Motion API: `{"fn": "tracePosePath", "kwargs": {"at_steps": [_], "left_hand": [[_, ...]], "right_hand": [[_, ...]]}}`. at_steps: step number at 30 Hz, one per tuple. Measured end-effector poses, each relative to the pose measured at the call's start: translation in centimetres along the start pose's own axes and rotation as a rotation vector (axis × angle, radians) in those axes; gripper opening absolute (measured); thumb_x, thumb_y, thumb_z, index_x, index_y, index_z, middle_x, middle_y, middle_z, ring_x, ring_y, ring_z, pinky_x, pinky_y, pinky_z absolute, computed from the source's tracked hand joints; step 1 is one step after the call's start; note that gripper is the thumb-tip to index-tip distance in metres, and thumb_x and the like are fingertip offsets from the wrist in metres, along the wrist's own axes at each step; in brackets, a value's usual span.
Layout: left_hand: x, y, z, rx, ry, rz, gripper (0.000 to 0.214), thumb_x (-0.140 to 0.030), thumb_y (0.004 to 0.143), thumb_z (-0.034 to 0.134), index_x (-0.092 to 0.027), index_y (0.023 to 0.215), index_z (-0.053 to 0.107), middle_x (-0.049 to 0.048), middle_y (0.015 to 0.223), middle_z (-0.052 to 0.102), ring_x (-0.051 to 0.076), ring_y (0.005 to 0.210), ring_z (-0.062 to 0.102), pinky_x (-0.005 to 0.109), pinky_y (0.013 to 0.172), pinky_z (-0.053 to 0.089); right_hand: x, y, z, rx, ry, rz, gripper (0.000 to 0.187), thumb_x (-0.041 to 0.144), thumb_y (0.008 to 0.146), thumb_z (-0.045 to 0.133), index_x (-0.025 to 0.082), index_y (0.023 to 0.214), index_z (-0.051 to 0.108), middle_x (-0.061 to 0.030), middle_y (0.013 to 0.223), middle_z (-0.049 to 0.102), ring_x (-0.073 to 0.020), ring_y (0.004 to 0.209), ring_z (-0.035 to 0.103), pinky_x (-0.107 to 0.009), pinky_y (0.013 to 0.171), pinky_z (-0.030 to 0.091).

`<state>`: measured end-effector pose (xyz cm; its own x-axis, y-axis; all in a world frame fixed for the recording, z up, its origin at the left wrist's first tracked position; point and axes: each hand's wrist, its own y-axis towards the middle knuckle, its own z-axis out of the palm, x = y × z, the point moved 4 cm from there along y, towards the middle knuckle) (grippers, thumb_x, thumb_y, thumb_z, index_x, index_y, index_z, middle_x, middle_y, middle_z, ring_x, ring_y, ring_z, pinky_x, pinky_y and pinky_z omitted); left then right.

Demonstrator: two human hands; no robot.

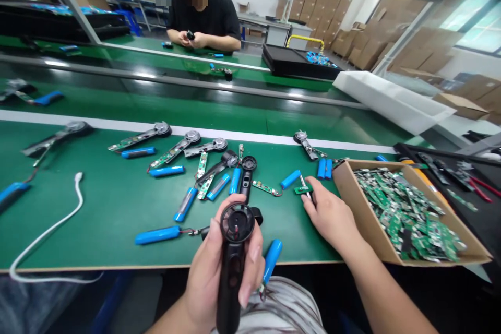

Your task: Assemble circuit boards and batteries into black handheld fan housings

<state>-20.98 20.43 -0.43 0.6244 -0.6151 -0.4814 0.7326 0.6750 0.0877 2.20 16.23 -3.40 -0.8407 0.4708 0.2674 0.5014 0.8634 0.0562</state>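
My left hand (219, 266) is closed around a black handheld fan body (230, 271), its round open head pointing up and away from me. A blue battery (273, 261) hangs on wires beside that hand. At the right, my right hand (332, 214) rests low over the green bench. Its thumb and index finger pinch slim metal tweezers (302, 180). A small green circuit board (303, 189) is at the fingertips; whether the tweezers grip it I cannot tell. Another blue battery (290, 179) lies just left of them. Beyond my left hand lies another black fan body (247, 177).
A cardboard box (395, 250) full of green circuit boards stands right of my right hand. Opened fan halves (176, 148) and several batteries lie across the bench. A white cable (80, 198) curls at left. Red-handled pliers (479, 188) lie far right. A co-worker (213, 15) sits opposite.
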Motion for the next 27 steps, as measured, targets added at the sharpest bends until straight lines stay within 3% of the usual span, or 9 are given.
{"fn": "tracePosePath", "kwargs": {"at_steps": [3, 6, 9, 12, 16, 19, 23, 27], "left_hand": [[-0.1, -0.3, 0.7, 0.059, -0.055, 0.038, 0.045, -0.054, 0.108, 0.027, -0.035, 0.132, 0.059, 0.0001, 0.084, 0.067, -0.001, 0.032, 0.028, 0.016, 0.047, 0.043], [-0.2, -0.6, 1.5, 0.037, -0.075, 0.04, 0.047, -0.052, 0.109, 0.024, -0.034, 0.133, 0.06, 0.0, 0.085, 0.067, -0.001, 0.033, 0.025, 0.016, 0.048, 0.043], [-0.4, -0.8, 2.3, -0.021, -0.061, 0.015, 0.047, -0.051, 0.109, 0.025, -0.034, 0.13, 0.063, -0.0006, 0.084, 0.066, -0.001, 0.034, 0.026, 0.016, 0.05, 0.044], [-0.6, -1.0, 2.9, -0.068, -0.054, 0.008, 0.044, -0.05, 0.109, 0.028, -0.034, 0.129, 0.063, -0.0005, 0.084, 0.065, 0.0, 0.036, 0.033, 0.016, 0.051, 0.044], [-0.7, -1.4, 3.2, -0.12, -0.046, -0.012, 0.042, -0.05, 0.109, 0.03, -0.035, 0.128, 0.064, -0.0009, 0.083, 0.064, 0.001, 0.038, 0.04, 0.016, 0.049, 0.043], [-0.6, -1.7, 3.4, -0.073, -0.069, -0.058, 0.041, -0.053, 0.107, 0.034, -0.037, 0.132, 0.062, -0.0013, 0.085, 0.064, 0.0, 0.04, 0.043, 0.016, 0.051, 0.044], [-0.6, -2.3, 3.4, -0.066, -0.122, -0.087, 0.037, -0.057, 0.104, 0.044, -0.043, 0.133, 0.062, -0.001, 0.083, 0.065, 0.003, 0.044, 0.053, 0.019, 0.055, 0.047], [-0.4, -3.0, 3.5, -0.21, -0.167, -0.144, 0.038, -0.06, 0.1, 0.051, -0.042, 0.13, 0.064, -0.0012, 0.076, 0.065, 0.008, 0.05, 0.062, 0.019, 0.056, 0.05]], "right_hand": [[0.5, 0.3, 0.0, 0.022, 0.072, -0.013, 0.05, 0.014, 0.092, 0.05, 0.018, 0.141, 0.058, -0.014, 0.107, 0.075, -0.0295, 0.091, 0.07, -0.033, 0.07, 0.045], [0.5, 0.7, -0.5, 0.044, 0.201, 0.025, 0.054, 0.009, 0.081, 0.053, 0.021, 0.132, 0.067, -0.0061, 0.08, 0.072, -0.026, 0.071, 0.065, -0.033, 0.066, 0.041], [0.1, 0.9, -1.1, 0.044, 0.408, 0.104, 0.044, 0.014, 0.072, 0.056, 0.024, 0.11, 0.076, 0.0031, 0.056, 0.059, -0.0198, 0.054, 0.057, -0.031, 0.062, 0.041], [-0.5, 1.0, -1.4, 0.007, 0.671, 0.233, 0.032, 0.025, 0.07, 0.057, 0.02, 0.095, 0.076, 0.0056, 0.049, 0.051, -0.0148, 0.042, 0.046, -0.028, 0.049, 0.036], [-0.4, 1.1, -1.2, -0.006, 1.073, 0.378, 0.049, 0.033, 0.066, 0.059, 0.016, 0.11, 0.07, 0.009, 0.047, 0.044, -0.0122, 0.038, 0.036, -0.025, 0.039, 0.027], [0.3, 1.2, -1.3, 0.03, 1.321, 0.429, 0.053, 0.03, 0.061, 0.066, 0.019, 0.113, 0.066, 0.0104, 0.047, 0.044, -0.0104, 0.039, 0.036, -0.022, 0.038, 0.028], [0.9, 0.8, -1.8, 0.089, 1.524, 0.463, 0.024, 0.028, 0.058, 0.072, 0.02, 0.08, 0.067, 0.0087, 0.045, 0.044, -0.0086, 0.039, 0.038, -0.019, 0.036, 0.03], [1.3, -0.3, -2.1, 0.14, 1.619, 0.437, 0.024, 0.028, 0.057, 0.079, 0.019, 0.078, 0.072, -0.0001, 0.059, 0.066, -0.0145, 0.05, 0.062, -0.024, 0.045, 0.052]]}}
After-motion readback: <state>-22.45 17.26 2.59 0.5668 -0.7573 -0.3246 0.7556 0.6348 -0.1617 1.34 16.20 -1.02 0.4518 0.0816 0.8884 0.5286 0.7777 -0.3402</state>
